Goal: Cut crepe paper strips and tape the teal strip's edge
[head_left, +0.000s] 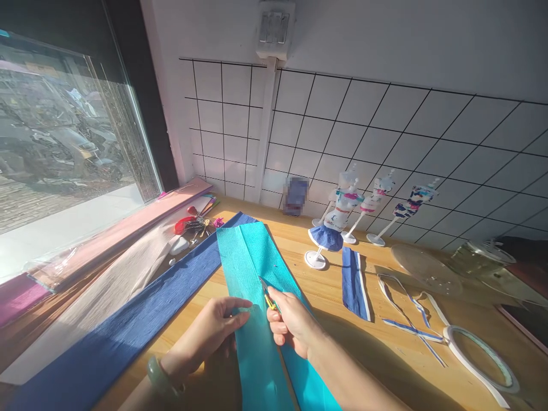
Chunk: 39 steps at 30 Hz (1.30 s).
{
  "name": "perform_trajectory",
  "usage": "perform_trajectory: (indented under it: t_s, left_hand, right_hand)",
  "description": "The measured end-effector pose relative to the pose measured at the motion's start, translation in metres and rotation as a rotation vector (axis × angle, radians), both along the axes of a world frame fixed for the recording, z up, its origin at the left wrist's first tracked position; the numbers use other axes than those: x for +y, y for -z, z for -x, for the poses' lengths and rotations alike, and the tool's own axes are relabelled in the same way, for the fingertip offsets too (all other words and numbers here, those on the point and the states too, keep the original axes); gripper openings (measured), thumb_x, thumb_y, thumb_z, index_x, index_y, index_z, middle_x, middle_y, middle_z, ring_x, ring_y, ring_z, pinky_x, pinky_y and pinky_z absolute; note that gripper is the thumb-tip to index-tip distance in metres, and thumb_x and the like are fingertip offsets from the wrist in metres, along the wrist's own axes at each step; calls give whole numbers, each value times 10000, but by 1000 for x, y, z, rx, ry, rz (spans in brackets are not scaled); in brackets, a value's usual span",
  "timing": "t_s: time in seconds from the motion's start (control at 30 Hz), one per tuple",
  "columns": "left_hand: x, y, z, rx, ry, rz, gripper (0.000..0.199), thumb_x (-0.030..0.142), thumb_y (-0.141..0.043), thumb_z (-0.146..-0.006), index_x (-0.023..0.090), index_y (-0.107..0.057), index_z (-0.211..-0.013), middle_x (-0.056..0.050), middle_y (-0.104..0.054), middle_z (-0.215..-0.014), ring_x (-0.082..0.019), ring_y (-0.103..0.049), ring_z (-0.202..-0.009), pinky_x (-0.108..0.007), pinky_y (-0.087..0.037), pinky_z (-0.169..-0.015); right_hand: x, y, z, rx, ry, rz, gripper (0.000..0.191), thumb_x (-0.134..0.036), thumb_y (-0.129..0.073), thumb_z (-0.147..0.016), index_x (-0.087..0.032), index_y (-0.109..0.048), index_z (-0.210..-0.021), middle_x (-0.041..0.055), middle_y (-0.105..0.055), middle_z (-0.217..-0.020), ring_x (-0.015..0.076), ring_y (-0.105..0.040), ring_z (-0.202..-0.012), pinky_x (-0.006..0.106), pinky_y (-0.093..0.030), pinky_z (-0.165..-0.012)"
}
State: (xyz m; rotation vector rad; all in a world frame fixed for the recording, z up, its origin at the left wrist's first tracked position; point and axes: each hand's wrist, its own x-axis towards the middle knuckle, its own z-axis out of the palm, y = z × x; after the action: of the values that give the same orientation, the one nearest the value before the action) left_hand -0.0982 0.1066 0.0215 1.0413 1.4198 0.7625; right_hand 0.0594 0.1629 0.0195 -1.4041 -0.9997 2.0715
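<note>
A long sheet of turquoise crepe paper (240, 251) lies toward me on the table, with a slit running up its lower part between two strips. My right hand (295, 325) is closed around small scissors (266, 294) with yellow-and-green handles; their dark blades point away from me at the paper. My left hand (212, 331) pinches the left edge of the turquoise paper between thumb and fingers, just left of the scissors. Some of its lower fingers are hidden. A folded length of blue crepe paper (171, 282) lies diagonally to the left, partly beneath the turquoise sheet.
Small dress forms stand at the back, one wearing a blue skirt (326, 237). Right of it lie a blue-and-white paper piece (355, 285), thin strips and a tape roll (447, 337). Pale crepe paper (107, 285) and red-handled scissors (183, 225) lie left, near the window.
</note>
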Motion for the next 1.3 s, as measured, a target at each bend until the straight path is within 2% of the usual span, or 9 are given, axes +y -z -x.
perform_trajectory:
  t_s: [0.37,0.97,1.3]
  left_hand:
    - [0,5,2,20,24,-9,481,470,-568,-739,138,-554,-1087,56,-527,-404,-84,-458,-341,-161,-315,-340]
    - [3,11,3,22,43,0,548,523,-568,-717,140,-555,-1109,56,-519,-378,-98,-464,-329,-169,-288,-329]
    - [1,4,1,27,38,-3,509,491,-562,-731,131,-558,-1090,60,-508,-376,-87,-449,-328,-166,-293,-339]
  right_hand:
    - [1,1,0,3,8,-13,273,-363,-363,-924,-208,-358,-699,-99,-329,-487,34,-208,-327,160,-292,-290]
    - [8,0,6,8,11,-15,290,-360,-350,-933,-209,-353,-685,-105,-328,-477,32,-221,-309,153,-295,-291]
    - [14,0,13,-9,17,-11,287,-372,-345,-931,-213,-357,-692,-105,-333,-485,35,-250,-312,157,-313,-308]
